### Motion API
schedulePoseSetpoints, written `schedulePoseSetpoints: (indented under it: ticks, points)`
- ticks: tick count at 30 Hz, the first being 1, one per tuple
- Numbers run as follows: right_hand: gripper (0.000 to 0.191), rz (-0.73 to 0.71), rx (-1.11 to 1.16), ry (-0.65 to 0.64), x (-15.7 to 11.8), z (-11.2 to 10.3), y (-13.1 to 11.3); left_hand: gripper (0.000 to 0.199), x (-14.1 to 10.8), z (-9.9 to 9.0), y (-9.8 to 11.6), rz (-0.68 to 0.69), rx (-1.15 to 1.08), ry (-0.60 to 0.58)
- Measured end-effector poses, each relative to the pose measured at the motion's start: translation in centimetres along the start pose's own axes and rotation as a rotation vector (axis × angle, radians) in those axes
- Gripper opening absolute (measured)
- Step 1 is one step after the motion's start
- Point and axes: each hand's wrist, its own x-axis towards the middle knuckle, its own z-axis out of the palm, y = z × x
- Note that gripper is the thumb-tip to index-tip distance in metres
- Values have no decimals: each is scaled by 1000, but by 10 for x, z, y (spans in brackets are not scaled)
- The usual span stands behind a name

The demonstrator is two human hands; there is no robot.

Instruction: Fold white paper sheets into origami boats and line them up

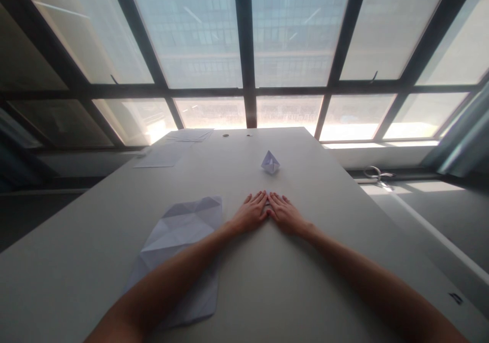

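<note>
My left hand (251, 213) and my right hand (284, 213) lie flat side by side on the white table (244, 292), fingers stretched forward, their inner edges meeting. A small bit of white paper (268, 204) shows between the thumbs and index fingers; most of it is hidden under the hands, so its shape cannot be made out. Just beyond the fingertips stands a folded paper figure (270, 163), pointed at the top. A large creased sheet of paper (179, 236) lies to the left, partly beneath my left forearm.
Flat paper sheets (158, 158) lie at the table's far left. Two small round items (225, 135) sit near the far edge. Tall windows (290, 37) rise behind the table. A coiled white cable (376, 174) lies off the table at the right.
</note>
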Motion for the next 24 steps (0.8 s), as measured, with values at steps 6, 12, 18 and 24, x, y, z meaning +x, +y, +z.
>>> schedulePoseSetpoints:
  ticks: [6,12,18,24]
  points:
    - [64,97,-8,23,0,3,1,62,1,1,-2,-1,6,10]
    - [67,166,-22,49,1,7,5,61,1,2,-3,-3,13,38]
    - [64,165,-14,76,0,8,5,60,2,3,-3,-13,18,50]
    - [62,163,-15,96,0,7,5,57,2,0,-3,-26,7,65]
